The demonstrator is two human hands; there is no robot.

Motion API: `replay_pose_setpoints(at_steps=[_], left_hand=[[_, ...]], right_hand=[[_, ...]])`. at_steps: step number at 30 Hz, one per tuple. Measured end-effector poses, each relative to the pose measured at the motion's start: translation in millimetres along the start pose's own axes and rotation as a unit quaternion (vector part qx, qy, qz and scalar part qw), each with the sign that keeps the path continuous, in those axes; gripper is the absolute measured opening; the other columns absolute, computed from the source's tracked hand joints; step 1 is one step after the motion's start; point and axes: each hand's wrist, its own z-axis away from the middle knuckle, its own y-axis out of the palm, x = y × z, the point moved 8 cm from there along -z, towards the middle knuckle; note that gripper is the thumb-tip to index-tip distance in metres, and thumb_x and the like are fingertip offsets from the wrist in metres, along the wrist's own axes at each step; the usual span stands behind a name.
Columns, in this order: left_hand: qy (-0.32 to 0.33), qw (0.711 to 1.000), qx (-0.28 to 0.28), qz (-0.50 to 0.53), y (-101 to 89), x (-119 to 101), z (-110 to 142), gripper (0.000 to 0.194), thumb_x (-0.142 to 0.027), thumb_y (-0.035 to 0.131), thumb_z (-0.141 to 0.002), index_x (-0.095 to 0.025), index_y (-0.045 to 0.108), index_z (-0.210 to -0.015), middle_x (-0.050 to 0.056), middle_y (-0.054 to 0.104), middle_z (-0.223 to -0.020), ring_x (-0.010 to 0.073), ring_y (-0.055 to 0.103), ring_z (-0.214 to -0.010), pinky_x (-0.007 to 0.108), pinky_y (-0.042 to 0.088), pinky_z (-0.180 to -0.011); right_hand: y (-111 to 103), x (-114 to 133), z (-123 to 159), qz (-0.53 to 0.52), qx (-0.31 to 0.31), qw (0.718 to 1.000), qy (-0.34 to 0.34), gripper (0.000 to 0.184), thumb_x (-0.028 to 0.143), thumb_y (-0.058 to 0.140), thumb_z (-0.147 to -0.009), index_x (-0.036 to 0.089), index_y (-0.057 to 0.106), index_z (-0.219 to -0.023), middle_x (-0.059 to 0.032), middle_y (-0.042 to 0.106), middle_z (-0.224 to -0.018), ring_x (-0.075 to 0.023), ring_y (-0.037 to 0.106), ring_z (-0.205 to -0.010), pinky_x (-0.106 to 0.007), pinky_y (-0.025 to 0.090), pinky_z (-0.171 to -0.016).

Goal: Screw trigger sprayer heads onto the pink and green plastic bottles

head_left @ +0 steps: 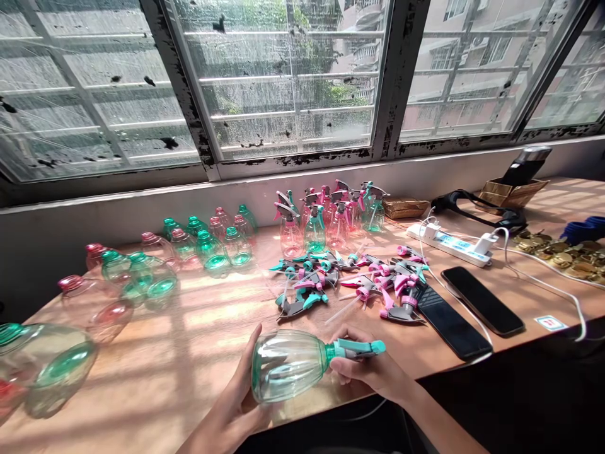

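Note:
A clear green spray bottle (pixel 289 367) lies sideways between my hands above the table's front edge. My left hand (pixel 248 391) is wrapped round its base. At the neck, my right hand (pixel 362 369) grips the teal and grey spray head (pixel 357 348), which sits on the bottle. Just beyond lies a loose pile of spray heads (pixel 312 280) in teal, pink and grey, some with clear tubes. Behind the pile stand several bottles with spray heads fitted (pixel 314 227). Open-necked green and pink bottles (pixel 215 249) fill the left side.
Two phones (pixel 482 299) lie at the right, near a white power strip (pixel 449 244) with cables. Further right are gold-coloured discs (pixel 562 255) and a black strap-like object (pixel 477 208). A cardboard box (pixel 513 189) stands near the wall below the windows.

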Motion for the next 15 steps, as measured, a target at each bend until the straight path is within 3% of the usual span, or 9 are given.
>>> replay_pose_setpoints(at_steps=[2, 4, 7, 10, 15], left_hand=[[0.002, 1.0, -0.003, 0.0, -0.9, 0.3, -0.6, 0.105, -0.052, 0.072, -0.099, -0.045, -0.005, -0.169, 0.003, 0.026, -0.181, 0.0341, 0.046, -0.153, 0.036, 0.044, -0.119], [-0.013, 1.0, 0.007, 0.019, -0.9, 6.1, -1.2, 0.116, -0.049, 0.082, -0.092, -0.048, -0.005, -0.169, 0.003, 0.023, -0.182, 0.0384, 0.046, -0.152, 0.039, 0.05, -0.115], [-0.013, 0.999, 0.012, 0.033, -3.1, 11.4, -1.4, 0.123, -0.046, 0.091, -0.082, -0.045, 0.006, -0.17, 0.003, 0.027, -0.181, 0.0441, 0.035, -0.158, 0.046, 0.049, -0.118], [0.006, 1.0, -0.004, 0.023, -6.0, 8.3, -1.1, 0.104, -0.048, 0.083, -0.089, -0.042, 0.018, -0.17, 0.002, 0.031, -0.18, 0.0409, 0.03, -0.161, 0.048, 0.038, -0.127], [-0.009, 0.999, 0.001, 0.037, 0.0, 3.7, -3.3, 0.108, -0.046, 0.08, -0.094, -0.044, 0.003, -0.171, 0.005, 0.037, -0.177, 0.0351, 0.045, -0.155, 0.041, 0.039, -0.126]], right_hand=[[-0.4, 0.4, 0.1, 0.003, 0.001, 1.0, -0.002, 0.045, 0.05, 0.093, -0.079, 0.021, 0.06, -0.089, -0.0005, 0.075, -0.071, -0.0127, 0.058, -0.057, -0.029, 0.049, -0.06], [-1.1, -0.8, -0.4, 0.006, 0.001, 1.0, -0.005, 0.044, 0.05, 0.092, -0.079, 0.021, 0.061, -0.089, -0.0005, 0.075, -0.071, -0.0129, 0.058, -0.058, -0.029, 0.049, -0.06], [-2.6, -5.2, -1.6, 0.006, 0.0, 1.0, 0.003, 0.047, 0.052, 0.094, -0.077, 0.021, 0.061, -0.089, -0.0006, 0.075, -0.071, -0.0128, 0.058, -0.057, -0.029, 0.05, -0.06], [-2.5, -5.2, -1.4, 0.008, 0.003, 1.0, 0.003, 0.048, 0.054, 0.093, -0.077, 0.021, 0.06, -0.089, -0.001, 0.076, -0.073, -0.0131, 0.058, -0.057, -0.03, 0.051, -0.061], [-0.4, 1.5, -0.6, 0.013, 0.008, 1.0, -0.005, 0.049, 0.058, 0.091, -0.078, 0.022, 0.058, -0.088, 0.002, 0.072, -0.07, -0.0132, 0.056, -0.058, -0.03, 0.052, -0.062]])
